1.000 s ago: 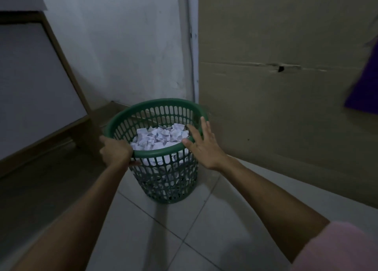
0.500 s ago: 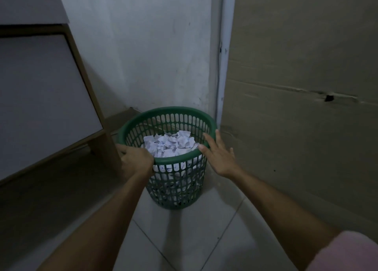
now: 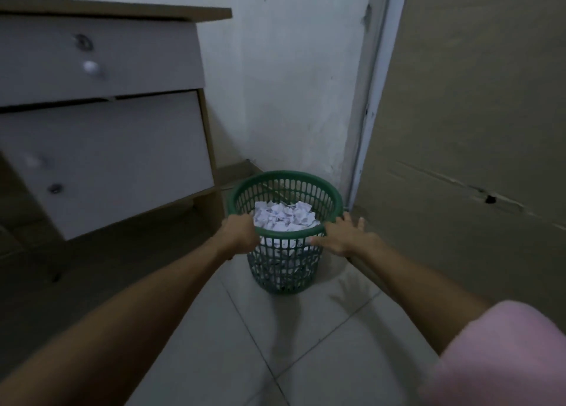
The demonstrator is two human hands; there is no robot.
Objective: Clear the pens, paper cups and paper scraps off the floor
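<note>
Green plastic basket [image 3: 284, 252] is standing on the tiled floor [image 3: 306, 344], holding the paper scraps [image 3: 283, 217]; the left hand [image 3: 240, 234] is gripping its rim, the right hand [image 3: 344, 237] is resting spread against it.

Left hand's [image 3: 240, 234] fingers curl out of sight over the basket [image 3: 286, 267] rim; lower paper scraps [image 3: 283, 217] lost behind dark mesh; drawer unit [image 3: 101, 148] blurred, cut off at left edge; pink sleeve [image 3: 502, 356] cropped at right corner.
</note>
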